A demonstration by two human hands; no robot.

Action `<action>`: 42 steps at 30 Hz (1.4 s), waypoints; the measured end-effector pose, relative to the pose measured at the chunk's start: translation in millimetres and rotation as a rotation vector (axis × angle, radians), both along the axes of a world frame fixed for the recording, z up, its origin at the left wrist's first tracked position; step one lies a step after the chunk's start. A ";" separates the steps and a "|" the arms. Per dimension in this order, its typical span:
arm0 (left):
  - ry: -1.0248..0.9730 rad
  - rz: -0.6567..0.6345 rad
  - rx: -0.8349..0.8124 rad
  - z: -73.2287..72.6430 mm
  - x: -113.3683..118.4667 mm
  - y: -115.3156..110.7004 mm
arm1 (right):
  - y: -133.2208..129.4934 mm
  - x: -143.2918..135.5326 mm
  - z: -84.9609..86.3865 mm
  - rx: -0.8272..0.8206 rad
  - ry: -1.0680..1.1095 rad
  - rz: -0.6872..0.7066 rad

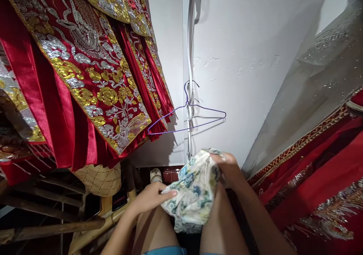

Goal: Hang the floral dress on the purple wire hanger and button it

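Wall (241,31); floral cloth (195,190) in hands (153,197)

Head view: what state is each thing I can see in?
Floral cloth: bunched, held in both hands.
Left hand: pinching the cloth's side, thumb on top.
Right hand: gripping the cloth's upper corner.
Purple hanger: hung by its hook, bare.
Red-and-gold costume: hanging, its skirt pleated.
Red garment: partly out of frame.
Wall: white, marked in patches.

Blue shorts (166,251) and pale clog (155,175) show; left hand (151,198) and right hand (229,166) are bare.
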State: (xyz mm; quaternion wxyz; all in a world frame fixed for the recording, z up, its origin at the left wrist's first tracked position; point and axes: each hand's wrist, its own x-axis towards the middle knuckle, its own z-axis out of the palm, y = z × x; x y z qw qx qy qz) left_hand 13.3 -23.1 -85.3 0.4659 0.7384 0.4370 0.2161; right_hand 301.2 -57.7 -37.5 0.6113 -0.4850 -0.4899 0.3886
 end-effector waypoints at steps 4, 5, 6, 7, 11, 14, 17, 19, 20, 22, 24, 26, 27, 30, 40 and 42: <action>0.313 -0.030 0.249 11.8 -20.6 11.7 | 9.9 24.4 23.0 0.081 -0.068 -0.035; 0.355 -0.006 0.344 17.3 -23.3 14.1 | 14.4 28.9 26.5 0.102 -0.107 -0.015; 0.409 0.004 0.429 24.2 -25.1 16.9 | 20.3 32.7 29.1 0.111 -0.145 0.008; 0.478 0.013 0.496 32.7 -26.4 20.1 | 27.6 35.7 31.1 0.115 -0.179 0.025; 0.614 0.120 0.663 75.1 -28.3 37.6 | 68.9 39.7 33.8 0.196 -0.357 -0.008; 0.477 0.126 0.675 97.5 -26.9 51.9 | 103.7 33.7 31.1 0.264 -0.468 -0.068; 0.380 0.099 0.613 99.8 -23.3 64.7 | 130.2 23.4 23.7 0.272 -0.472 -0.074; 0.378 0.119 0.550 93.5 -21.8 71.7 | 139.1 18.4 16.9 0.249 -0.477 -0.067; 0.378 0.139 0.528 89.7 -21.9 74.7 | 140.5 17.4 13.7 0.233 -0.480 -0.068; 0.350 0.168 0.529 82.8 -23.8 79.5 | 137.2 19.3 9.1 0.203 -0.482 -0.081; 0.295 0.160 0.583 78.1 -26.2 82.2 | 127.6 25.6 8.8 0.178 -0.479 -0.100; 0.261 0.149 0.648 76.5 -26.1 82.5 | 115.0 33.9 13.0 0.160 -0.481 -0.109; 0.248 0.154 0.680 76.9 -24.4 81.7 | 108.4 37.7 16.3 0.153 -0.484 -0.107; 0.170 0.184 0.756 84.4 -11.2 77.5 | 90.0 42.5 25.7 0.115 -0.483 -0.089; -0.110 0.333 1.020 143.5 45.2 82.7 | 57.9 16.8 17.9 0.212 -0.341 -0.066; -0.090 0.333 1.050 147.0 44.0 86.5 | 57.6 31.5 23.8 0.280 -0.347 -0.233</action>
